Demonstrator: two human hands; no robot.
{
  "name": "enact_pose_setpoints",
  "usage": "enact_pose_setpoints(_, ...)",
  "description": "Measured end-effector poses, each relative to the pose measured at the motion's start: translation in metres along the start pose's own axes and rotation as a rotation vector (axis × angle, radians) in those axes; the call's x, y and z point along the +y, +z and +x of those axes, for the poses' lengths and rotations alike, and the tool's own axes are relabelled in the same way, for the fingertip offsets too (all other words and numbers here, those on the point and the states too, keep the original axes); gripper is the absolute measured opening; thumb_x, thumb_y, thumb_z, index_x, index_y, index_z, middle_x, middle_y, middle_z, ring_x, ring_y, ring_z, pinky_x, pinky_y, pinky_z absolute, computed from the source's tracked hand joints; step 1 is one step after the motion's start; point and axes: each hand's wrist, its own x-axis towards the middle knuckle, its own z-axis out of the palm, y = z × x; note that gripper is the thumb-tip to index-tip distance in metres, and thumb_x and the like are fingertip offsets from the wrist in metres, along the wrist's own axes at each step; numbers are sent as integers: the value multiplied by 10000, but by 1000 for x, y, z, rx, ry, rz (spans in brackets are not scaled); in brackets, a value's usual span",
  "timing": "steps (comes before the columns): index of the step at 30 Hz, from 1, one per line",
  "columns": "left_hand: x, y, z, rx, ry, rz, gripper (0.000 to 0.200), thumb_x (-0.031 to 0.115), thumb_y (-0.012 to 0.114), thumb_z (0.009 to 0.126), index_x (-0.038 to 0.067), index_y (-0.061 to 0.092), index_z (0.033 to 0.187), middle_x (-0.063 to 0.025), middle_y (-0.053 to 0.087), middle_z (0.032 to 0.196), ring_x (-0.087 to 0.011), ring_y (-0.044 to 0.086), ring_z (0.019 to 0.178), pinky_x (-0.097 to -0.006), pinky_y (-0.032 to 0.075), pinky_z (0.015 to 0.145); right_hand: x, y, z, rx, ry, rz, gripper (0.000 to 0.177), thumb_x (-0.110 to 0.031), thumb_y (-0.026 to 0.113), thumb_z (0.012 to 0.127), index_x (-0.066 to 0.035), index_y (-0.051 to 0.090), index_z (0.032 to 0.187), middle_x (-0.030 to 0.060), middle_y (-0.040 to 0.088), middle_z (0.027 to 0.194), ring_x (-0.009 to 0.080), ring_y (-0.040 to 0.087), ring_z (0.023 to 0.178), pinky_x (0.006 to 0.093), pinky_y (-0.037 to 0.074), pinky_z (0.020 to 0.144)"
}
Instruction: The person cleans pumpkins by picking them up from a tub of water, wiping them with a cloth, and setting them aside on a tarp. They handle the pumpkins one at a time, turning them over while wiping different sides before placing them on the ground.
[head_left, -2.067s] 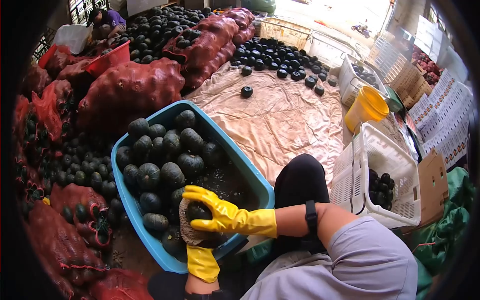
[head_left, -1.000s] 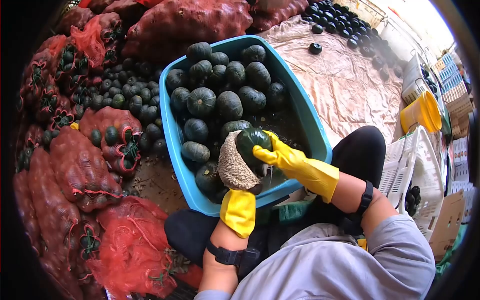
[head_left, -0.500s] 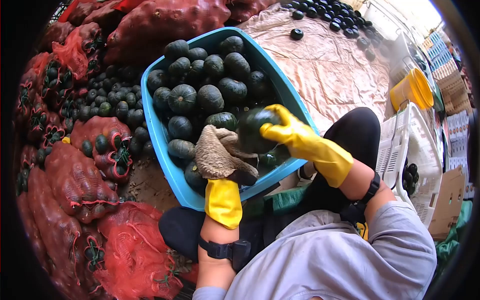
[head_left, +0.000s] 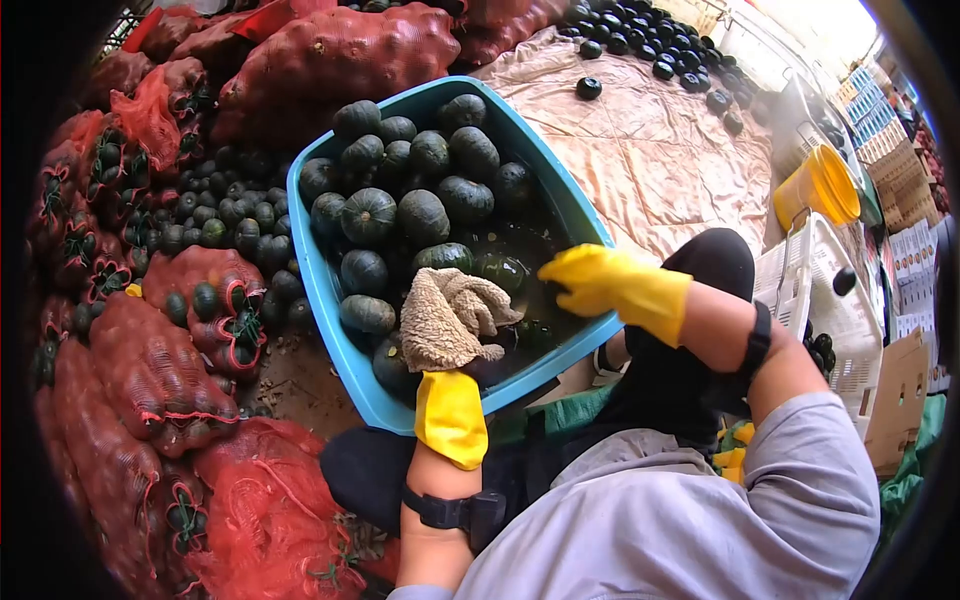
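Note:
A blue tub [head_left: 302, 225] holds many dark green squashes [head_left: 369, 216] and some water on its right side. My left hand [head_left: 450, 408], in a yellow glove, is at the tub's near edge with a tan cloth [head_left: 445, 320] wrapped over its fingers, which are hidden. Over the right part of the tub is my right hand [head_left: 590, 280], also gloved in yellow, empty with its fingers apart. One dark squash [head_left: 845, 281] shows at the white crate on the right, apart from both hands.
Red mesh sacks [head_left: 155, 365] and loose squashes [head_left: 235, 212] lie at the left. Beyond the tub, a pinkish sheet [head_left: 650, 150] bears more squashes at its far end. A yellow bucket [head_left: 820, 187], white crate [head_left: 780, 275] and cardboard [head_left: 897, 400] stand at the right.
My right hand has let go of the large squash it held beside the cloth. A squash now shows by the white crate. The cloth has shifted slightly and lies more bunched up.

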Motion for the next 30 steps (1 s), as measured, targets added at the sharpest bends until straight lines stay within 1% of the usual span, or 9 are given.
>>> enact_pose_setpoints(2, -4, 2, 1, 25, 27, 12, 745, 10, 899, 587, 42, 450, 1181, -168, 703, 1118, -256, 722, 863, -348, 624, 750, -16, 53, 28, -233, 40, -569, 695, -331, 823, 833, -84, 629, 1453, 134, 616, 1504, 351, 621, 1345, 457, 548, 1039)
enact_pose_setpoints(5, -14, 0, 8, 90, 89, 39, 557, 76, 840, 680, 55, 509, 1126, -151, 715, 1087, -264, 717, 852, -360, 615, 741, -6, 123, 100, -325, 216, -519, 636, -371, 835, 813, -95, 703, 1371, 144, 681, 1408, 339, 670, 1271, 491, 575, 977)
enact_pose_setpoints(12, -11, -5, 13, 119, 288, 522, 147, 206, 707, 857, 96, 662, 944, -91, 739, 999, -278, 707, 842, -391, 590, 747, -12, 34, 79, -739, 98, -94, 607, -545, 749, 925, -107, 714, 1344, 143, 763, 1212, 343, 724, 1110, 421, 557, 975)
enact_pose_setpoints(15, -31, 5, 24, 115, 70, 519, 127, 195, 712, 814, 120, 741, 912, -63, 739, 994, -285, 706, 939, -426, 568, 842, -2, 7, 47, -529, 76, 625, 691, -472, 828, 901, -111, 616, 1450, 155, 727, 1259, 332, 706, 1147, 447, 540, 1017)
enact_pose_setpoints(18, -17, 1, 27, 120, 413, 595, 239, 184, 740, 830, 98, 735, 1052, -92, 729, 1084, -308, 703, 1014, -413, 558, 919, -44, -26, 3, -182, -173, 1182, 599, -292, 862, 914, -91, 620, 1423, 163, 686, 1321, 317, 651, 1262, 434, 490, 1102)
enact_pose_setpoints(21, -26, 8, 21, 270, 502, 56, 406, 223, 782, 842, 70, 691, 1207, -132, 722, 1101, -336, 707, 1055, -401, 559, 974, -101, -24, 18, 498, -500, 821, 498, -173, 840, 929, -92, 644, 1379, 140, 688, 1314, 273, 615, 1301, 403, 451, 1134)
enact_pose_setpoints(24, 26, 29, 2, 418, -176, 454, 658, 325, 894, 730, 54, 648, 1277, -145, 767, 904, -374, 754, 925, -428, 603, 848, -103, -8, 48, 365, 136, 1309, 376, -165, 789, 969, -70, 651, 1306, 115, 701, 1218, 230, 648, 1178, 390, 507, 1041)
enact_pose_setpoints(27, -17, 53, 4, 658, 130, 519, 711, 314, 885, 740, 65, 614, 1348, -174, 732, 1093, -366, 706, 1079, -428, 561, 969, -101, 18, 50, 535, 23, 1153, 388, -209, 750, 991, -75, 630, 1335, 105, 686, 1184, 202, 646, 1108, 369, 539, 964)
enact_pose_setpoints(30, -65, -16, 26, 277, 706, 410, 515, 185, 768, 859, 79, 632, 1345, -156, 675, 1307, -379, 621, 1261, -446, 484, 1132, -111, 36, 12, 275, -219, 1286, 539, -161, 841, 900, -82, 620, 1385, 138, 631, 1369, 275, 546, 1356, 431, 406, 1177)
